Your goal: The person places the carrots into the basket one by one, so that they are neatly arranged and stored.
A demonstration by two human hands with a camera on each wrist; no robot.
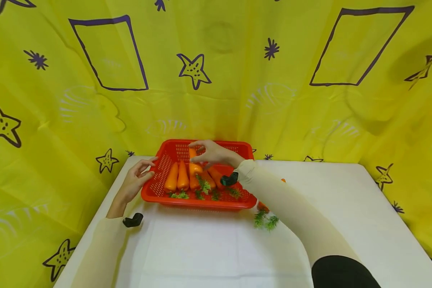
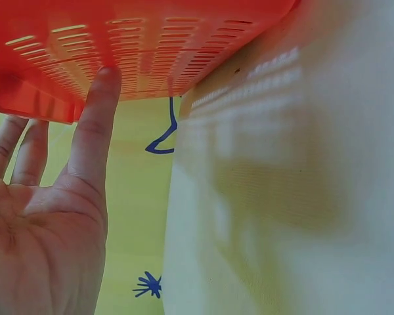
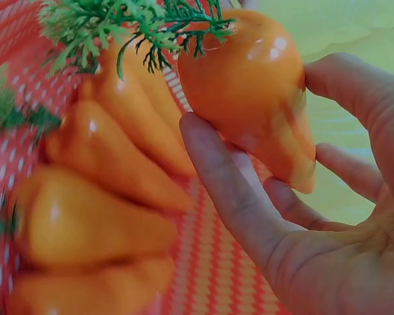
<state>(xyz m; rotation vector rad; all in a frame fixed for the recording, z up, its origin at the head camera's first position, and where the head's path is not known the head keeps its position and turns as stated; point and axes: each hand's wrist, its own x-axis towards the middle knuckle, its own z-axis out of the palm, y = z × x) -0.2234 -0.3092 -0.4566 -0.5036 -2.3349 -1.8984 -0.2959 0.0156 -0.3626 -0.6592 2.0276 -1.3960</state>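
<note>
Your right hand has its fingers clamped on a carrot just over the other carrots in the basket on the counter, while your left hand, fingers apart, seems to touch the basket's left side.

The bench over here is white, and a red basket stands towards its far edge; just right of that lies an orange carrot with leafy greens, partly hidden behind a sleeve
</note>
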